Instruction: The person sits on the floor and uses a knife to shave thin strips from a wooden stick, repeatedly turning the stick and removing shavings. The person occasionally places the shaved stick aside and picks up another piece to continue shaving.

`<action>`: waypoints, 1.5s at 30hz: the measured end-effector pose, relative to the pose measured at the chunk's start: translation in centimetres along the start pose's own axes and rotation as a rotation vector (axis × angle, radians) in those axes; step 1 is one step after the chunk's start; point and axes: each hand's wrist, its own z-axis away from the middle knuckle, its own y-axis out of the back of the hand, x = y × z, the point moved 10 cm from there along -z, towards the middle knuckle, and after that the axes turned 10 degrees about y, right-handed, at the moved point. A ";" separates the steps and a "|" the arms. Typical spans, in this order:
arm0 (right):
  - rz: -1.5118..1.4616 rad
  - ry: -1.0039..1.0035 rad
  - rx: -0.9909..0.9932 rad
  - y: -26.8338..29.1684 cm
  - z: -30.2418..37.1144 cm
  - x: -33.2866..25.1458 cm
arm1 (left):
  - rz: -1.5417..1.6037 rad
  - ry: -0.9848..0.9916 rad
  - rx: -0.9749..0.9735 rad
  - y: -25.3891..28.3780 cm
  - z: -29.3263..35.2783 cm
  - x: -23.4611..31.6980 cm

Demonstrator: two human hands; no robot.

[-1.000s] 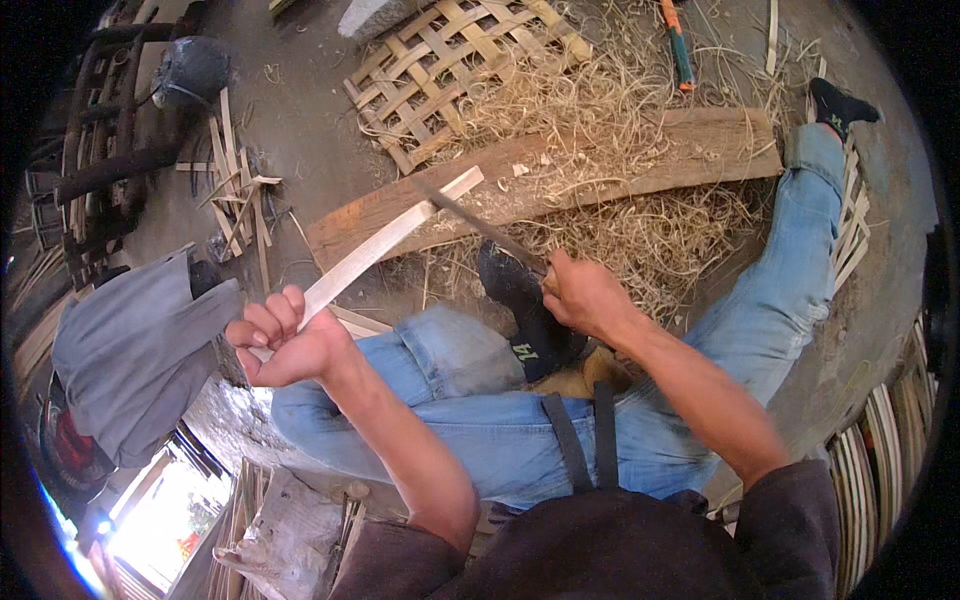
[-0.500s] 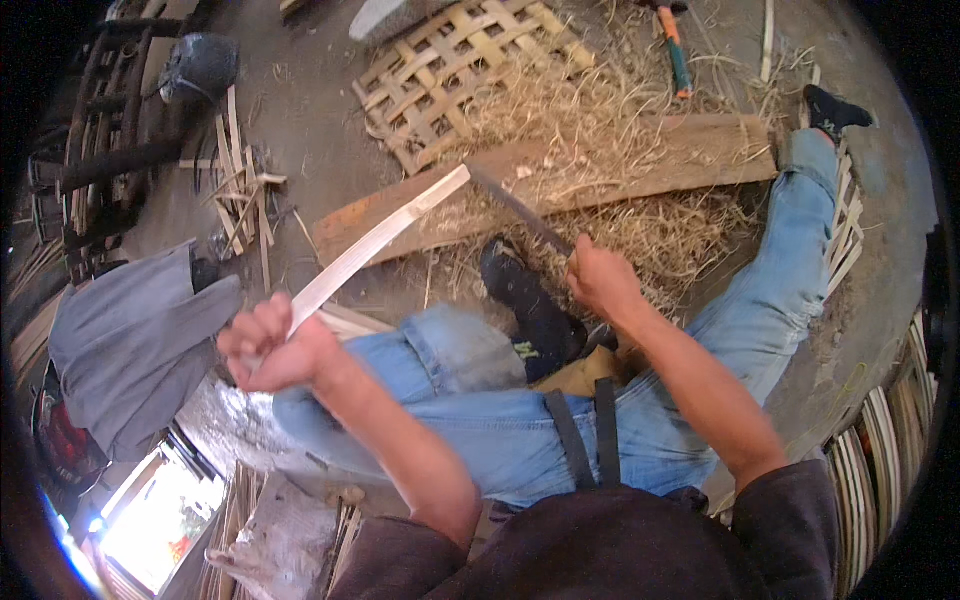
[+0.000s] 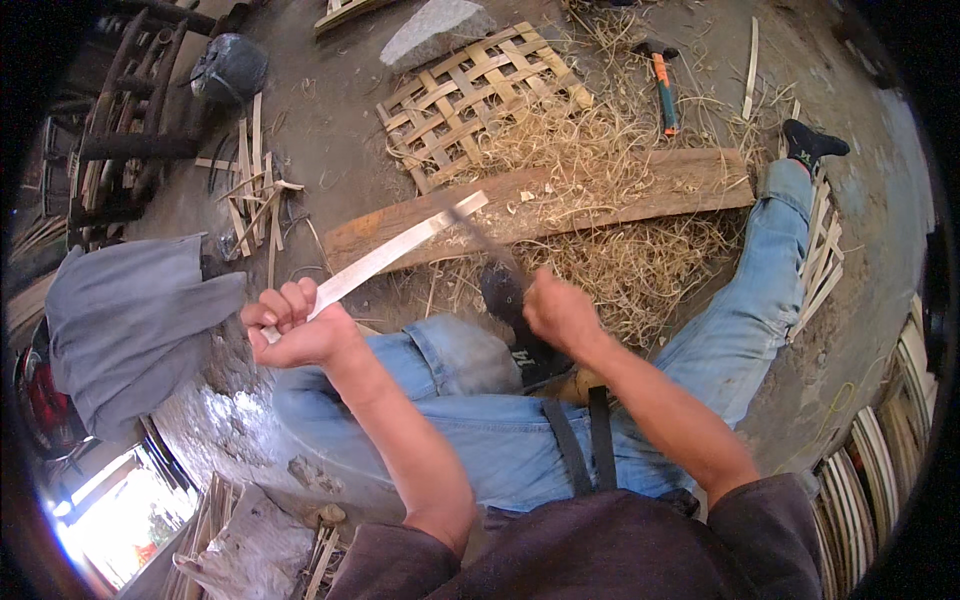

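Note:
My left hand point(image 3: 300, 325) is closed round the near end of a pale, flat strip of wood or bamboo point(image 3: 385, 252), which slants up and away to the right. In my right hand point(image 3: 562, 315) is a knife point(image 3: 488, 240), its dark blade blurred by motion. The blade's far part lies across the strip near its far end; whether it touches cannot be made out. Beneath both lies a wooden plank point(image 3: 640, 188), strewn with curly shavings point(image 3: 640, 270).
Beyond the plank rest a woven lattice panel point(image 3: 480, 95), a grey stone point(image 3: 435, 30) and a hammer point(image 3: 664, 90). Loose strips point(image 3: 258, 200) lie at left, near a grey cloth point(image 3: 135, 330). My jeans-clad legs point(image 3: 735, 330) spread around the plank. Stacked strips point(image 3: 870, 470) stand at right.
The knife has shifted left, from beside the strip's tip to across it, and my right hand has moved left and down. The strip's far end sits slightly lower and further right.

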 end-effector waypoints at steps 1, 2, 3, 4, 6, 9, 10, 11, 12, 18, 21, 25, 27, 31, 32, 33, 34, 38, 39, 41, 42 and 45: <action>-0.012 -0.002 0.014 -0.9 -0.4 2.9 | 0.035 0.020 -0.006 -0.5 0.3 0.1; -0.021 -0.008 0.041 0.1 -0.3 3.0 | 0.064 0.027 -0.004 -0.4 0.2 0.3; -0.029 -0.015 0.068 0.9 -0.2 3.0 | 0.093 0.035 -0.003 -0.2 0.2 0.5; -0.008 -0.009 0.046 1.5 0.1 2.6 | 0.089 0.039 -0.019 -0.2 0.3 0.5; 0.033 0.002 0.003 2.3 0.6 1.9 | 0.083 0.048 -0.054 -0.3 0.4 0.2; 0.062 0.040 0.160 3.8 0.4 4.7 | 0.072 0.023 -0.094 -2.3 0.7 -0.3; 0.035 0.030 0.199 4.4 0.2 5.0 | 0.026 -0.028 -0.102 -3.0 0.8 -0.4; -0.053 -0.026 0.193 5.3 0.6 3.6 | -0.044 -0.084 -0.091 -3.0 1.0 -0.4; -0.138 -0.106 0.189 6.4 1.9 2.2 | -0.116 -0.116 -0.085 -2.8 1.7 -0.3; 0.107 0.173 -0.057 11.2 6.2 -14.1 | -0.101 -0.105 -0.042 -1.6 0.8 0.1; 0.095 0.224 -0.048 13.9 8.1 -18.7 | -0.204 -0.267 0.136 -1.0 0.8 0.8; -0.168 0.164 -0.061 9.4 2.7 -12.0 | -0.216 -0.124 -0.208 -2.9 1.3 -0.1; -0.113 0.066 0.013 4.6 -1.3 -4.2 | -0.155 -0.098 -0.227 -4.3 2.0 -0.1; -0.087 0.173 -0.003 -2.3 -1.7 -1.5 | -0.113 -0.087 -0.151 -3.7 1.9 -0.8; -0.131 0.159 -0.049 -2.5 -1.3 -3.0 | -0.114 -0.091 -0.109 -2.9 1.5 -0.6; -0.174 0.143 -0.093 -2.6 -0.6 -4.6 | -0.113 -0.094 -0.068 -1.9 1.3 -0.1; -0.205 0.133 -0.117 -1.8 -1.0 -5.6 | -0.105 -0.102 -0.049 -1.4 0.9 0.3; -0.003 0.132 -0.038 -1.9 -2.9 -0.8 | -0.054 0.011 -0.011 -1.2 0.4 0.1; -0.043 0.109 -0.048 -1.7 -2.7 -0.2 | -0.034 -0.001 -0.024 -1.2 0.3 0.3; -0.119 0.069 -0.108 0.7 -1.3 -1.4 | -0.008 -0.033 -0.015 -0.6 0.7 1.3; -0.116 0.020 -0.124 1.7 -0.9 -0.9 | -0.009 -0.027 0.025 -0.8 1.0 1.4; -0.026 0.014 0.014 4.0 -1.3 2.3 | 0.043 0.017 -0.077 -2.1 0.8 0.8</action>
